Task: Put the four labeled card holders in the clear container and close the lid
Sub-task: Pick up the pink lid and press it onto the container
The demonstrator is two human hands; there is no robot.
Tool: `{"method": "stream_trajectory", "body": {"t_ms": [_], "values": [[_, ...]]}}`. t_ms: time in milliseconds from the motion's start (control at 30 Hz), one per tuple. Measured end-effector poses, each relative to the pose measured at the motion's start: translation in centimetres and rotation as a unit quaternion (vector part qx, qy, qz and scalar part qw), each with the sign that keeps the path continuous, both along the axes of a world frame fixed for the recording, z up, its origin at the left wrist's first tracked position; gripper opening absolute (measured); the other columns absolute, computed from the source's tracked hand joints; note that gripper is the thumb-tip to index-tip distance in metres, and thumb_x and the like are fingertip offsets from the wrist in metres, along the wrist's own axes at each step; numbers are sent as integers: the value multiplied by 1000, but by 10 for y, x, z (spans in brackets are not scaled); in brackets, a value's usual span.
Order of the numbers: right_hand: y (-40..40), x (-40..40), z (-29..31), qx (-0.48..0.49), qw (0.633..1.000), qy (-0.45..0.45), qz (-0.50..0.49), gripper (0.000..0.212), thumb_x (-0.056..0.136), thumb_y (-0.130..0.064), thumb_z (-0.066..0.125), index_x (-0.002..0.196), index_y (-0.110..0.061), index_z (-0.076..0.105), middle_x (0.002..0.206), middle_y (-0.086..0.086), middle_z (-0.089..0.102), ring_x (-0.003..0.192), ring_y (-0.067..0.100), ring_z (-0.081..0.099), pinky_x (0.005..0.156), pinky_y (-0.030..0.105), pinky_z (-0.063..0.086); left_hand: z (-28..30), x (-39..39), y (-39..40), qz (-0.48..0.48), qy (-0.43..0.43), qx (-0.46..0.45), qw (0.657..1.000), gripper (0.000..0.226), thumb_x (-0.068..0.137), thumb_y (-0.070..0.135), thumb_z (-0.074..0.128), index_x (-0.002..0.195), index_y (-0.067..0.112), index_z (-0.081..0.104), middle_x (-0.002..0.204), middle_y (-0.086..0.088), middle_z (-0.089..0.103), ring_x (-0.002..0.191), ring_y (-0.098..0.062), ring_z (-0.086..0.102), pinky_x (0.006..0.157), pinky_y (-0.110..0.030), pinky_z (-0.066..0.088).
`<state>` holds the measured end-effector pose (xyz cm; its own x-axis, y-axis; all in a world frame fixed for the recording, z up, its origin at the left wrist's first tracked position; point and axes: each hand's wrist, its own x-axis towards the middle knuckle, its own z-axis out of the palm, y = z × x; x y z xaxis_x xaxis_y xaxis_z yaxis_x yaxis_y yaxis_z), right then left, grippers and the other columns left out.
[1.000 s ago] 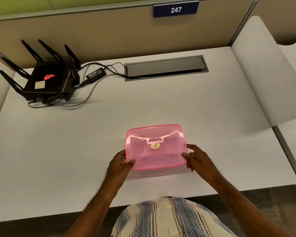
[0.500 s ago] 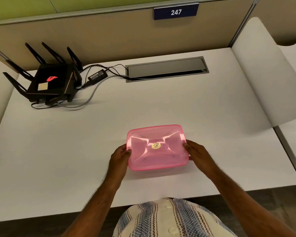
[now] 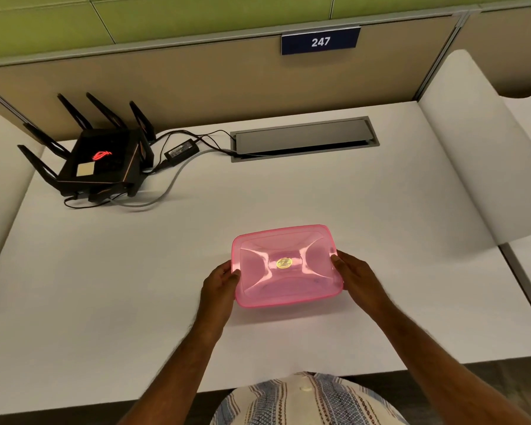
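Note:
A translucent pink rectangular container (image 3: 301, 289) sits on the white desk (image 3: 166, 271) in front of me, its pink lid on top with a round gold sticker (image 3: 284, 263) in the middle. My left hand (image 3: 219, 280) grips its left edge and my right hand (image 3: 354, 276) grips its right edge. No card holders show; the container's inside is too hazy to read.
A black router (image 3: 100, 162) with several antennas stands at the back left, with a power brick (image 3: 181, 150) and cables running to a grey cable hatch (image 3: 304, 138). A partition with a "247" sign (image 3: 320, 41) backs the desk. A white divider (image 3: 472, 148) curves along the right.
Both hands slid from the container's near corners up to its left and right sides. The container stayed in place.

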<state>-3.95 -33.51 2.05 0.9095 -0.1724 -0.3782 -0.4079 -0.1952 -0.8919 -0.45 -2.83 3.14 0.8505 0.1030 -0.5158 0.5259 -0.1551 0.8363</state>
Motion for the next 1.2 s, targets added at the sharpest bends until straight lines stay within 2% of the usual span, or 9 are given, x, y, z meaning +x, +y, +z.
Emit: {"method": "stream_trajectory", "body": {"t_ms": [100, 200, 400, 533, 700, 867, 967, 1100, 1200], "values": [[0, 18, 2, 4, 1000, -7, -3, 25, 104, -42, 51, 119, -50, 69, 112, -12, 77, 106, 13, 72, 91, 54, 59, 3, 18, -3, -1, -10, 6, 1000, 31, 97, 19, 59, 126, 27, 67, 115, 8, 73, 107, -15, 69, 97, -49, 56], [-1, 37, 3, 0, 1000, -11, -5, 25, 105, -40, 50, 117, -48, 71, 109, -9, 78, 103, 17, 73, 88, 55, 60, 5, 39, -7, 2, -20, 14, 1000, 28, 96, 20, 61, 121, 29, 68, 113, 8, 74, 105, -16, 70, 95, -49, 57], [-8, 68, 2, -28, 999, -17, 1, 30, 105, -42, 49, 125, -33, 70, 109, -5, 78, 102, 19, 73, 90, 56, 59, 5, 73, -13, 6, -30, 30, 999, 31, 91, 24, 64, 121, 25, 67, 113, 6, 73, 103, -16, 71, 93, -50, 58], [-9, 83, 3, -31, 999, -17, 0, 31, 104, -44, 48, 123, -35, 71, 109, -5, 77, 103, 20, 73, 92, 57, 57, 4, 89, -16, -1, -34, 41, 999, 34, 88, 27, 63, 122, 24, 67, 114, 5, 73, 103, -17, 70, 92, -49, 58], [-6, 96, 6, -39, 999, -17, 0, 25, 104, -44, 48, 106, -51, 72, 106, -6, 78, 100, 19, 74, 89, 56, 59, 1, 104, -16, -3, -38, 51, 998, 32, 90, 24, 64, 123, 24, 66, 115, 5, 72, 103, -15, 70, 92, -47, 58], [-6, 102, 4, -51, 999, -11, 9, 34, 106, -40, 47, 129, -26, 69, 115, 0, 76, 107, 22, 72, 93, 55, 57, 0, 106, -14, -12, -31, 61, 998, 32, 89, 27, 62, 121, 27, 66, 113, 7, 72, 102, -15, 69, 92, -47, 58], [-5, 103, 3, -54, 998, -11, 11, 36, 107, -38, 46, 131, -22, 68, 117, 2, 75, 108, 24, 71, 93, 55, 57, -4, 105, -13, -14, -42, 54, 998, 29, 91, 25, 62, 119, 29, 66, 113, 8, 72, 103, -14, 70, 92, -47, 58], [-4, 101, 6, -41, 999, -13, 7, 33, 107, -43, 44, 126, -30, 69, 114, 1, 75, 105, 24, 72, 86, 56, 60, 0, 105, -12, -32, -46, 61, 997, 29, 94, 24, 59, 121, 26, 67, 115, 7, 72, 106, -15, 68, 95, -47, 57], [-1, 95, 6, -32, 999, -14, -12, 35, 107, -51, 35, 121, -39, 64, 117, -5, 71, 109, 21, 69, 90, 54, 59, 2, 102, -12, -79, -62, 92, 991, 36, 98, 25, 53, 132, 23, 63, 123, 5, 69, 116, -18, 64, 102, -42, 52]]}}
